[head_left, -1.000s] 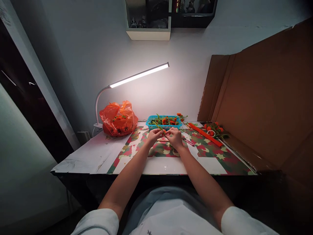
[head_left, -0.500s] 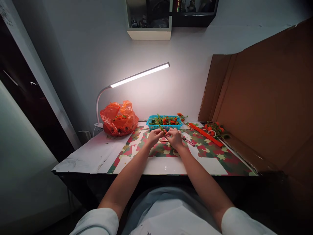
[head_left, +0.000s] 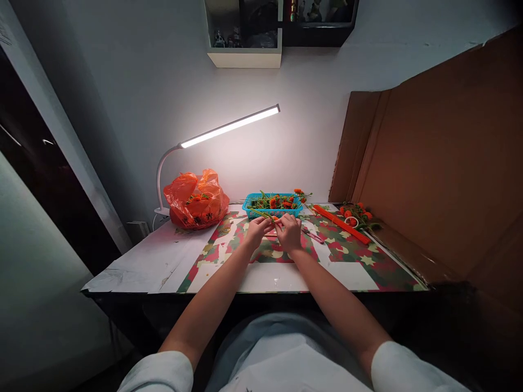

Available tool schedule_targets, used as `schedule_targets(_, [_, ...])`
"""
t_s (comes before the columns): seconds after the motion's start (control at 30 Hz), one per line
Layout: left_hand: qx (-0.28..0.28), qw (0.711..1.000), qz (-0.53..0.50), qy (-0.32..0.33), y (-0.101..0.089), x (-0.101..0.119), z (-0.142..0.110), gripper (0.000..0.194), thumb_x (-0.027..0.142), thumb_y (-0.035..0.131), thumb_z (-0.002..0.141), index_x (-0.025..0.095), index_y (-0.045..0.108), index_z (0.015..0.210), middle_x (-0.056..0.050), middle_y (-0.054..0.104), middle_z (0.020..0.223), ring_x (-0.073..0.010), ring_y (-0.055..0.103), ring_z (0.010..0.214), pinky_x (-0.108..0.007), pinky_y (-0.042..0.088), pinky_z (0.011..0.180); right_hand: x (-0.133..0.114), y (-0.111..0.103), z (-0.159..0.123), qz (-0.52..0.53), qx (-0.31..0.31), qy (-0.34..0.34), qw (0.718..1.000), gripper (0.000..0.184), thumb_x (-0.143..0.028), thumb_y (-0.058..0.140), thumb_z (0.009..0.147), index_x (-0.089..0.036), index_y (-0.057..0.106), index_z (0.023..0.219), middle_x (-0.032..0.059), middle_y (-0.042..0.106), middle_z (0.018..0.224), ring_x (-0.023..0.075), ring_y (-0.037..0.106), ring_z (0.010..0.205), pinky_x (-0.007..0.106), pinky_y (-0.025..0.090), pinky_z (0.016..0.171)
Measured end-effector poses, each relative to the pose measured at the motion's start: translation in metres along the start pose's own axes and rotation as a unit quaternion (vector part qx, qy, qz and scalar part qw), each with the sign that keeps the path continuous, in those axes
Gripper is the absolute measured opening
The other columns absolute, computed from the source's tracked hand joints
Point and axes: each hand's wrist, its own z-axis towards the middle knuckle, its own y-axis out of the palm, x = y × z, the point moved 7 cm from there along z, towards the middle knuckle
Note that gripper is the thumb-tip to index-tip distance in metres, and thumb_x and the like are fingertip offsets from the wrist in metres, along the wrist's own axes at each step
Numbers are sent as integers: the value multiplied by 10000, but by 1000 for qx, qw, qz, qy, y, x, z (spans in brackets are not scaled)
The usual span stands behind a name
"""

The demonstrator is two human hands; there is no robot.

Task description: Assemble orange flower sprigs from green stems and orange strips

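Note:
My left hand (head_left: pixel 257 230) and my right hand (head_left: pixel 289 232) meet above the table's middle, fingers pinched. Between them is an orange flower (head_left: pixel 275 219), its green stem (head_left: pixel 260 213) pointing up and left past my left fingertips. My left fingers grip the stem; my right fingers close at the bloom end, partly hiding it. Just behind the hands, a blue plastic basket (head_left: pixel 251 214) holds several orange flowers with green stems. Pink-handled scissors (head_left: pixel 314 236) lie to the right of my right hand.
An orange plastic bag (head_left: pixel 196 204) with flowers stands at the left beside a lit lamp (head_left: pixel 231 126). On the right lie a red-orange strip (head_left: pixel 341 224), a white ring (head_left: pixel 352 222) and a bunch of orange flowers (head_left: pixel 359 209). A cardboard sheet (head_left: pixel 429 158) borders the right side.
The flower's stem has tipped from steep to nearly level, leaning left. My right hand has turned slightly. The view has shifted a little.

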Motion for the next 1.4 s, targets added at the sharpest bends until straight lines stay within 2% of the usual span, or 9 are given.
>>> schedule_targets(0.23, [-18, 994, 90, 65, 2, 10, -3, 343, 414, 822, 548, 129, 670, 663, -36, 657, 656, -151, 615, 660, -297, 514, 707, 3, 0, -1, 4, 14, 16, 1000, 124, -204, 530, 862, -185, 611, 770, 42, 610, 828, 191, 514, 835, 325, 285, 764])
schedule_targets(0.37, [14, 984, 112, 139, 2, 18, -5, 301, 424, 782, 603, 150, 707, 701, -51, 703, 721, -175, 632, 692, -302, 510, 697, 13, 7, -1, 130, 34, 112, 985, 134, -263, 558, 823, -186, 618, 731, 30, 587, 763, 179, 522, 760, 312, 346, 722])
schedule_targets(0.6, [51, 979, 64, 184, 3, 18, -7, 298, 389, 758, 647, 145, 728, 815, -82, 732, 859, -204, 666, 810, -339, 513, 788, 26, 32, -12, 400, 62, 330, 853, 287, -458, 667, 666, -178, 618, 712, 27, 629, 700, 155, 534, 647, 282, 422, 609])
schedule_targets(0.73, [43, 986, 59, 152, 3, 16, -6, 321, 394, 766, 632, 128, 722, 806, -84, 726, 812, -209, 672, 791, -357, 523, 790, 28, 37, -16, 468, 60, 368, 801, 346, -474, 719, 585, -169, 623, 719, 39, 666, 739, 168, 579, 706, 297, 461, 670])
schedule_targets(0.83, [35, 987, 64, 142, 3, 16, -6, 323, 412, 768, 625, 126, 707, 760, -82, 716, 782, -206, 671, 758, -361, 533, 770, 32, 36, -16, 459, 59, 364, 808, 362, -491, 714, 589, -167, 626, 724, 38, 660, 729, 167, 576, 702, 297, 462, 663])
schedule_targets(1.1, [39, 968, 146, 200, 0, 23, -9, 259, 397, 736, 659, 151, 678, 715, -67, 712, 769, -185, 658, 734, -312, 530, 710, 30, 24, -12, 325, 71, 296, 895, 281, -453, 639, 684, -173, 621, 685, 32, 609, 712, 147, 507, 649, 279, 421, 609])
schedule_targets(1.17, [53, 963, 164, 205, -1, 25, -9, 239, 381, 719, 668, 155, 676, 733, -61, 714, 762, -181, 657, 717, -300, 524, 678, 28, 25, -13, 330, 66, 293, 895, 294, -464, 655, 673, -172, 626, 680, 25, 600, 690, 143, 499, 641, 275, 417, 601])
schedule_targets(1.23, [66, 957, 181, 215, 0, 27, -11, 217, 357, 703, 672, 159, 679, 755, -63, 720, 800, -180, 658, 721, -295, 521, 670, 29, 31, -16, 375, 53, 327, 866, 332, -489, 696, 631, -170, 630, 689, 15, 600, 661, 139, 503, 625, 268, 418, 583])
schedule_targets(1.4, [52, 958, 167, 228, 5, 32, -15, 208, 298, 690, 667, 170, 690, 831, -59, 717, 833, -185, 666, 751, -305, 528, 707, 24, 55, -22, 533, -35, 400, 745, 401, -554, 747, 582, -184, 615, 662, -15, 583, 575, 99, 470, 509, 236, 396, 495])
